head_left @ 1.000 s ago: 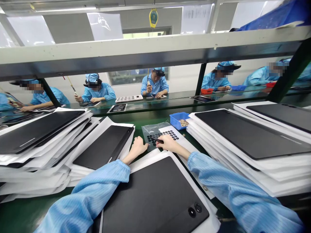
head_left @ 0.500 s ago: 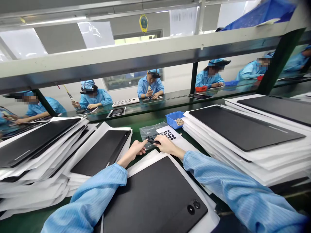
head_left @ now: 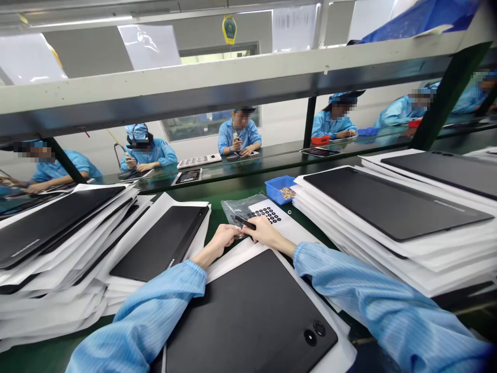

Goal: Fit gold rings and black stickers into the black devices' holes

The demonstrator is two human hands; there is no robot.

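- Right hand (head_left: 265, 231): fingers (head_left: 253, 228) together and clamped on a slim black hand tool (head_left: 244, 222), held pen-style. The tool is matte, narrow and angled toward the left.
- Left hand (head_left: 225, 237): fingers (head_left: 235, 231) loosely together, with the tips just beside the tool. Contact cannot be confirmed from this view.
- Tool location: over the near part of a clear plastic bag (head_left: 236, 210), beside a white card (head_left: 291, 225), both lying on the green counter (head_left: 215, 223).
- Card condition: rows of black rings (head_left: 266, 214) sit on its far part. Each ring has a pale centre. A single small ring (head_left: 289, 212) lies on the counter just off the card.
- Parts bin: a blue plastic bin (head_left: 278, 189) holds small brass-coloured parts (head_left: 288, 192), far of the card.
- Under both forearms: a black tablet (head_left: 248, 316) on white backing, with two round lenses (head_left: 314, 332) at its near right corner.
- Left and right of the work area: stacks of black tablets on white sheets (head_left: 58, 228) (head_left: 392, 202).
- Far side, beyond a glass panel (head_left: 240, 166): co-workers in blue smocks (head_left: 238, 132) at a parallel line.
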